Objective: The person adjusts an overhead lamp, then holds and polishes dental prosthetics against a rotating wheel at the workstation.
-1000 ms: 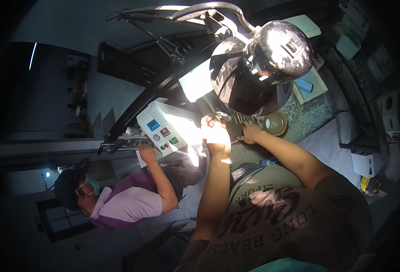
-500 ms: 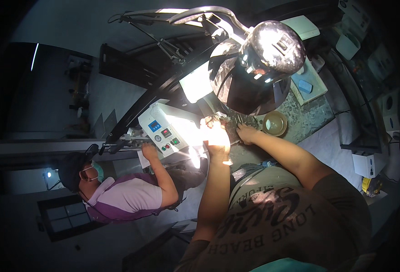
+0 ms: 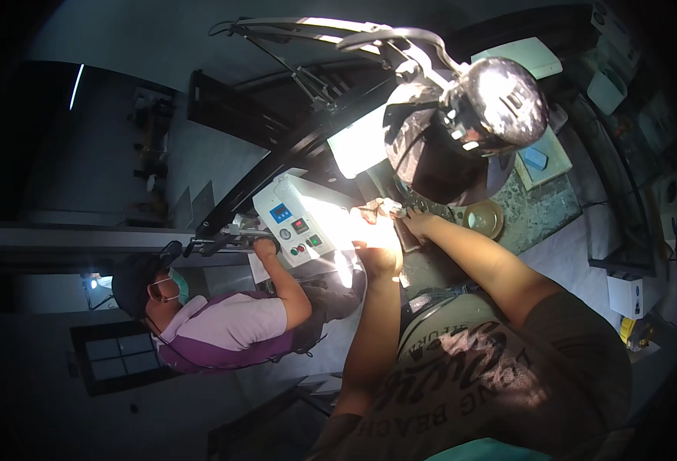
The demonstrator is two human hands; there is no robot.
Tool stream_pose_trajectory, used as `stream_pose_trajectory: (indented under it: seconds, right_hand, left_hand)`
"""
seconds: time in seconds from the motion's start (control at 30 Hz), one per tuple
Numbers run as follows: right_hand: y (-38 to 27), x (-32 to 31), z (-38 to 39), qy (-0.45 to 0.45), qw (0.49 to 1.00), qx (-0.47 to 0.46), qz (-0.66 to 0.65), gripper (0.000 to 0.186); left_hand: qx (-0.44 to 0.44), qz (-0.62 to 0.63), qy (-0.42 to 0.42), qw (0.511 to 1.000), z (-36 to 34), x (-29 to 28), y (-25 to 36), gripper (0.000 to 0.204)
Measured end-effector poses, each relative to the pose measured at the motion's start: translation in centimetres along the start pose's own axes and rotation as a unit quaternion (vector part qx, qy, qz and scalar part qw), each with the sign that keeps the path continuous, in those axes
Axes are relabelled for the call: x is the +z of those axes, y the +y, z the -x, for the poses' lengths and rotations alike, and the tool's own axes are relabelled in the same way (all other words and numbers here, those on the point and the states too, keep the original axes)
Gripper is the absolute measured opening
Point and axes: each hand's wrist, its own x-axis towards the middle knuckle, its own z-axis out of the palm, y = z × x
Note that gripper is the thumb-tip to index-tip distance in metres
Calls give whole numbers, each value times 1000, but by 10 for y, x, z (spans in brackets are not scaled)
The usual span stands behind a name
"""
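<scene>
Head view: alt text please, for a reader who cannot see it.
Both of the person's hands, left hand and right hand, meet at a small object too glare-washed to identify, under a bright work lamp. A masked co-worker reaches toward a white control box at left.

scene dim; lamp [image 3: 461,131] overexposes left hand [image 3: 377,250] and white control box [image 3: 304,223]. fisheye edges black, bent; background murky.
</scene>
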Motion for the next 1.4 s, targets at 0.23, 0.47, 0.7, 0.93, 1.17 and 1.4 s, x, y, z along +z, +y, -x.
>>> stream_pose_trajectory:
  seconds: [0.23,0.47,0.7,0.93,1.17,1.4]
  right_hand:
    - [-10,-6,-18,-47,999,12,13,120]
    - [-10,-19,-8,-87,996,9,13,118]
    - [-23,-22,-9,-62,997,1,41,115]
    - [82,106,-90,-190,981,30,33,81]
    - [2,35,26,50,998,-41,-13,40]
    - [27,44,21,84,991,-8,-104,23]
  left_hand:
    - [-60,54,-87,993,-4,-19,14,16]
    - [-34,46,-18,998,-7,-40,7,27]
    - [-42,23,1,999,-12,-40,18,30]
    - [-89,37,-75,993,-13,-26,-31,25]
    - [-133,10,-36,990,-21,-23,12,25]
    - [-89,-186,-85,975,-23,-60,-38,22]
